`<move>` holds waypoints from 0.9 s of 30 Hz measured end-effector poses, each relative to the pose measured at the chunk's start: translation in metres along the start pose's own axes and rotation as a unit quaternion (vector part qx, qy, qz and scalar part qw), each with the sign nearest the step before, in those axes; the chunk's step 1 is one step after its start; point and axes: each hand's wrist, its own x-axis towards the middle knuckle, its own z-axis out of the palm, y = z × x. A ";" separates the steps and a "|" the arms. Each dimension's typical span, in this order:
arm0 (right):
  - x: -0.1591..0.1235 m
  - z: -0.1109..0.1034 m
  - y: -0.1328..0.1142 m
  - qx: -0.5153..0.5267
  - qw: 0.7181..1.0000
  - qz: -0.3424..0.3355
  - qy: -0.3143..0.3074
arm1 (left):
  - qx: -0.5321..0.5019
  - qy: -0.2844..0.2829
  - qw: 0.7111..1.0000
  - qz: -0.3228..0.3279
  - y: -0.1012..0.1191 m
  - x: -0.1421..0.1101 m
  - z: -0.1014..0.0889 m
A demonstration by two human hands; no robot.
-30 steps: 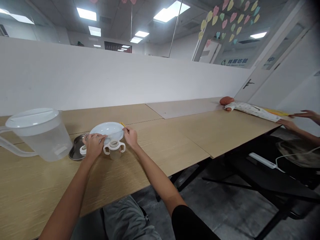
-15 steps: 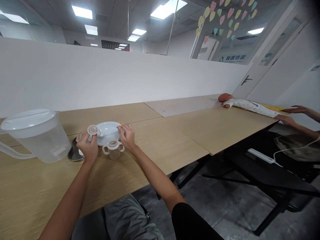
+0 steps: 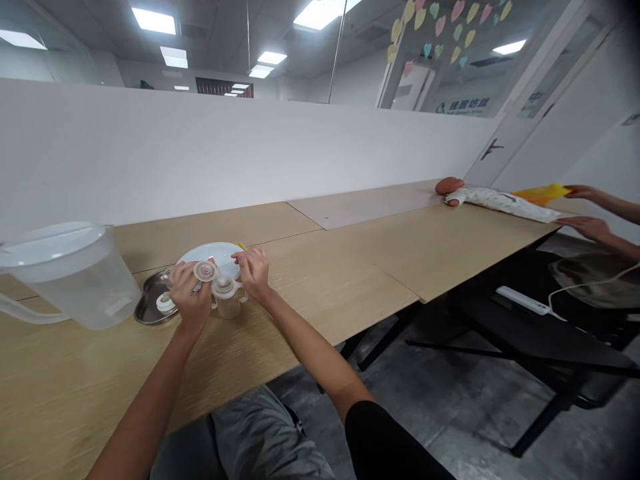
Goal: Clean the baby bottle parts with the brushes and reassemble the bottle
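Note:
My left hand [image 3: 189,297] is closed round a small round nipple lid [image 3: 205,271] and holds it just above and left of a clear baby bottle with two handles [image 3: 227,298] standing on the wooden table [image 3: 350,267]. My right hand [image 3: 253,272] pinches a thin straw-like piece right of the bottle's mouth. Behind the bottle lies a pale blue plate [image 3: 213,254] with a yellow stick at its far edge. A small white cap [image 3: 164,303] sits in a metal tray [image 3: 150,305] left of my hand.
A large clear plastic jug with a lid [image 3: 65,273] stands at the left. A white partition runs along the back of the table. At the far right lies a baby doll [image 3: 493,199], with another person's hands [image 3: 590,227] holding a yellow sheet [image 3: 543,193]. A power strip [image 3: 523,300] lies below.
My left hand lifted the nipple lid from near the plate and brought it right, toward the bottle's mouth. The other person's hands raised the yellow sheet by the doll.

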 end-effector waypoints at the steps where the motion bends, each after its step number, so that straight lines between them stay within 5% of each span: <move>1: 0.000 0.000 0.000 0.003 1.000 -0.002 0.002 | 0.001 -0.002 1.000 0.005 -0.001 -0.001 0.000; 13: -0.008 0.000 -0.017 0.006 0.994 -0.106 -0.023 | 0.000 -0.136 0.988 0.068 -0.018 -0.017 0.003; 19: -0.011 0.005 -0.018 -0.014 0.994 -0.112 -0.013 | 0.018 -0.163 0.986 0.027 -0.017 -0.020 0.000; 25: -0.015 0.006 -0.014 -0.006 0.990 -0.142 -0.026 | 0.090 -0.062 0.987 -0.117 -0.052 -0.008 -0.040; 27: -0.017 0.006 -0.010 -0.015 0.987 -0.154 -0.052 | 0.163 -0.108 0.973 -0.123 -0.071 -0.008 -0.059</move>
